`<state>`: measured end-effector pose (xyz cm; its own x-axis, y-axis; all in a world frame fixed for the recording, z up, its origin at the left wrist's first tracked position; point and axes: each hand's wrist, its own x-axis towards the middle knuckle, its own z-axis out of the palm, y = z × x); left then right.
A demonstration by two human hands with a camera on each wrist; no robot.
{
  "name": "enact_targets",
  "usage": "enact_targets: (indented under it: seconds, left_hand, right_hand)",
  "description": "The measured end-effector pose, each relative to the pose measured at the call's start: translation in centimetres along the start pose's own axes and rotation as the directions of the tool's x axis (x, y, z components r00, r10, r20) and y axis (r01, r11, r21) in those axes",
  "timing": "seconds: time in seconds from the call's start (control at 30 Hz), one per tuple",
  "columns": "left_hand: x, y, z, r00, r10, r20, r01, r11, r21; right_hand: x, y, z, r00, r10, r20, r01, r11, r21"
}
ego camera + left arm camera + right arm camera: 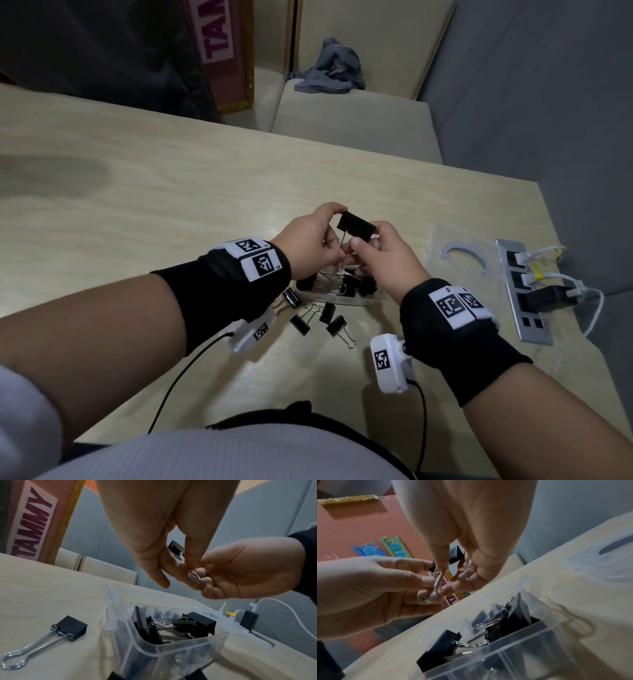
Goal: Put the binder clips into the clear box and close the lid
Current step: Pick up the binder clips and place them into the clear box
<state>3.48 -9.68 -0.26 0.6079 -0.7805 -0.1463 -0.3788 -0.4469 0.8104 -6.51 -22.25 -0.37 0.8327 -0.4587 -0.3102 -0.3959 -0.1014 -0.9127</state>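
A large black binder clip (pixel 356 225) is held in the air between both hands, just above the clear box (pixel 346 300). My left hand (pixel 331 224) touches the clip's far end, and its fingers pinch the silver wire handles (pixel 193 575). My right hand (pixel 368 240) grips the clip's right end, with fingers curled at the same handles (pixel 436 586). The clear box (pixel 173 650) stands open on the table, with several black clips (pixel 440 646) inside. Three loose clips (pixel 300 323) lie on the table in front of the box. One loose clip (pixel 72 626) lies left of it.
The clear lid (pixel 459 251) lies flat right of the box. A silver power strip (pixel 525 308) with plugs and white cables sits beyond it near the table's right edge. A grey cloth (pixel 329 70) lies on a bench behind the table, and a lettered board (pixel 222 51) leans there.
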Motion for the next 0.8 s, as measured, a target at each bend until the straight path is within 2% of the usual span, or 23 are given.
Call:
enact_targets:
  seconds: [0.07, 0.13, 0.2, 0.3, 0.4, 0.6, 0.7, 0.8]
  left_hand:
    - [0.0, -0.1, -0.1, 1.0, -0.018, 0.01, 0.018, 0.999, 0.031]
    - [0.0, -0.2, -0.5, 0.999, -0.036, 0.005, 0.036, 0.993, 0.115]
    - [0.1, -0.5, -0.9, 0.998, -0.056, 0.017, 0.05, 0.966, 0.252]
    - [0.1, -0.7, -0.9, 0.981, -0.147, 0.127, 0.073, 0.887, 0.457]
    - [0.1, -0.8, -0.2, 0.96, -0.214, 0.179, 0.066, 0.799, 0.598]
    - [-0.4, -0.6, 0.8, 0.955, -0.252, 0.158, 0.056, 0.673, 0.738]
    - [-0.5, -0.3, 1.0, 0.953, -0.257, 0.159, 0.043, 0.636, 0.77]
    - [-0.7, -0.2, 1.1, 0.948, -0.269, 0.172, 0.039, 0.633, 0.773]
  right_hand:
    - [0.1, -0.1, -0.2, 0.999, -0.038, 0.01, 0.038, 0.999, -0.03]
    - [0.4, 0.2, -0.5, 0.996, -0.078, 0.047, 0.085, 0.984, -0.159]
    - [0.4, 0.4, -0.6, 0.988, -0.093, 0.126, 0.128, 0.944, -0.306]
    - [0.4, 0.7, -0.2, 0.975, -0.11, 0.194, 0.194, 0.846, -0.497]
    - [0.7, 1.2, 0.5, 0.978, -0.142, 0.152, 0.207, 0.73, -0.651]
    - [0.5, 1.5, 0.2, 0.984, -0.16, 0.079, 0.168, 0.694, -0.7]
    - [0.5, 1.8, -1.0, 0.983, -0.184, 0.015, 0.13, 0.627, -0.768]
    - [-0.1, 2.3, -2.0, 0.995, -0.084, 0.052, 0.087, 0.5, -0.862]
